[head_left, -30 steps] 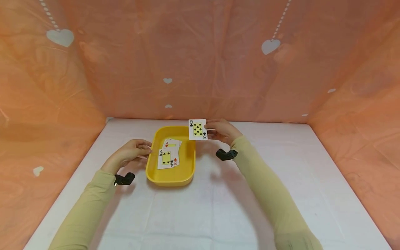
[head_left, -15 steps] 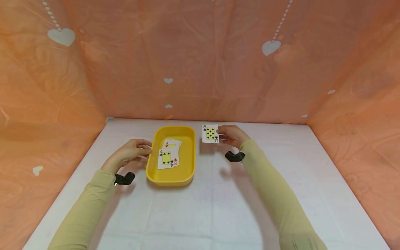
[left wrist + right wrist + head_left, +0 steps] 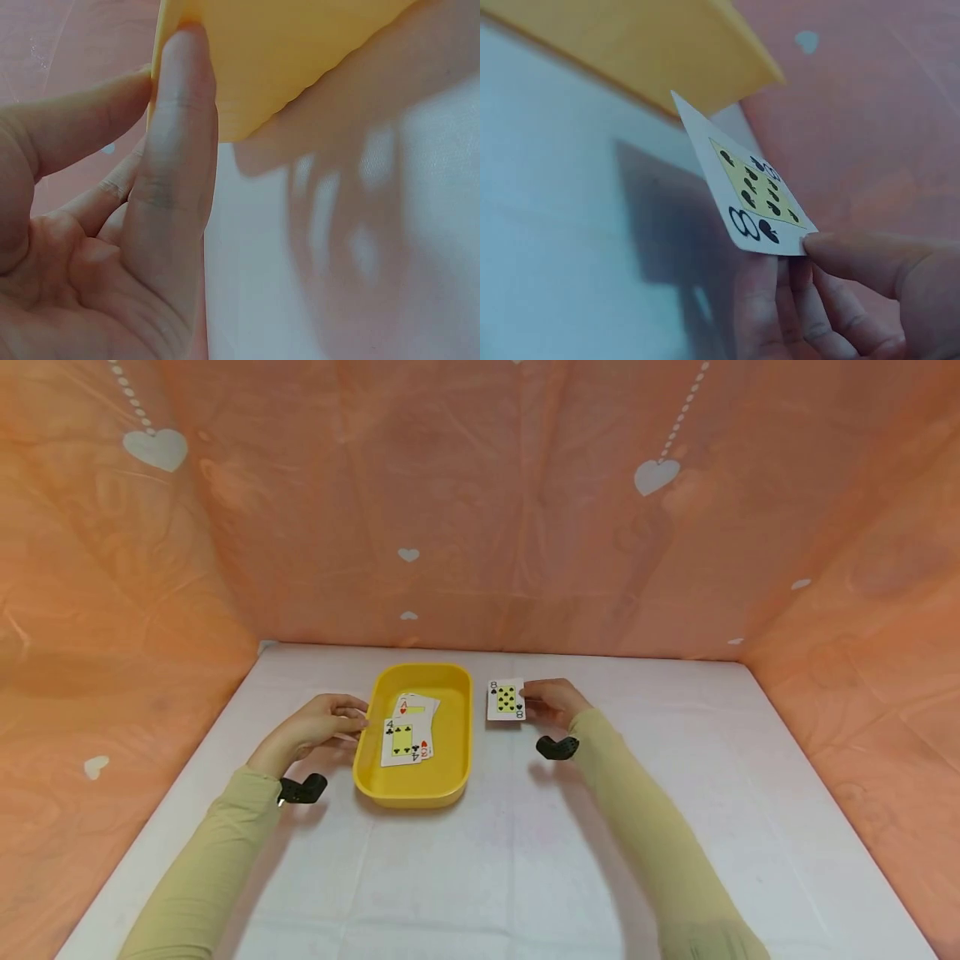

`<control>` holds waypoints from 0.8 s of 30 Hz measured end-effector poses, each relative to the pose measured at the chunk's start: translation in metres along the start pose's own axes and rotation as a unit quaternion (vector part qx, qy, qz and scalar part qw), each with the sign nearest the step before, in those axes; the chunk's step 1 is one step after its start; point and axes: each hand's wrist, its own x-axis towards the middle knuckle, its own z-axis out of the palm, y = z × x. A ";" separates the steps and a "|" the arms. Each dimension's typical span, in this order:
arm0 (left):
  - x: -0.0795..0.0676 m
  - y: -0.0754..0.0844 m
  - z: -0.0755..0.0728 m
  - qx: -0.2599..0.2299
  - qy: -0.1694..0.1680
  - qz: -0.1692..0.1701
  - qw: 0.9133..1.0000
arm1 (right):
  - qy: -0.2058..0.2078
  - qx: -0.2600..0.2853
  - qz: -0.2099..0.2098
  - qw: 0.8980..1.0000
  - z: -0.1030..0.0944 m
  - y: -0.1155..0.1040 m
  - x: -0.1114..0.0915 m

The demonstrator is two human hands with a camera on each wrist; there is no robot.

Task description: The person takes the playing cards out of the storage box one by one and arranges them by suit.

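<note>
My right hand (image 3: 553,700) pinches an eight of spades playing card (image 3: 506,699) by its right edge, thumb on the printed face and fingers underneath. The card is face up, just right of a yellow plastic tray (image 3: 450,777), and casts a shadow on the table in the right wrist view. My left hand (image 3: 318,727) pinches the tray's left rim between thumb and fingers, the tray wall (image 3: 285,52) showing close up in the left wrist view. Inside the tray lie overlapping face-up cards, a four of clubs (image 3: 402,741) on top and an ace of hearts (image 3: 408,706) partly covered.
The tray stands on a white-covered table (image 3: 480,877). An orange cloth with pale hearts (image 3: 480,527) hangs behind and along both sides. A black wrist camera (image 3: 303,788) sits at the left wrist, another black camera (image 3: 557,747) at the right.
My right hand has carried the eight of spades from above the tray's right rim out to the right, then down toward the table. The left hand and tray have stayed in place.
</note>
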 end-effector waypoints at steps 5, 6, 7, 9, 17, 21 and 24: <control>0.000 0.000 0.000 -0.002 0.000 -0.002 1.000 | 0.018 0.011 0.021 1.000 0.002 0.007 0.005; 0.000 0.000 0.000 -0.003 0.000 -0.003 1.000 | 0.019 0.016 0.024 0.999 0.002 0.007 0.005; -0.001 0.000 0.000 -0.003 0.000 -0.003 1.000 | 0.020 0.019 0.026 0.999 0.003 0.008 0.006; -0.001 0.000 0.000 -0.003 -0.001 -0.005 1.000 | 0.020 0.022 0.027 0.999 0.003 0.009 0.007; -0.002 0.001 -0.001 -0.002 -0.003 -0.003 1.000 | 0.024 0.006 0.030 0.999 0.005 0.009 0.010; -0.002 0.001 -0.001 0.000 -0.005 -0.002 1.000 | 0.038 0.002 0.032 0.999 0.006 0.009 0.011; -0.002 0.001 -0.002 0.002 -0.006 -0.001 1.000 | 0.046 0.005 0.028 0.999 0.007 0.009 0.010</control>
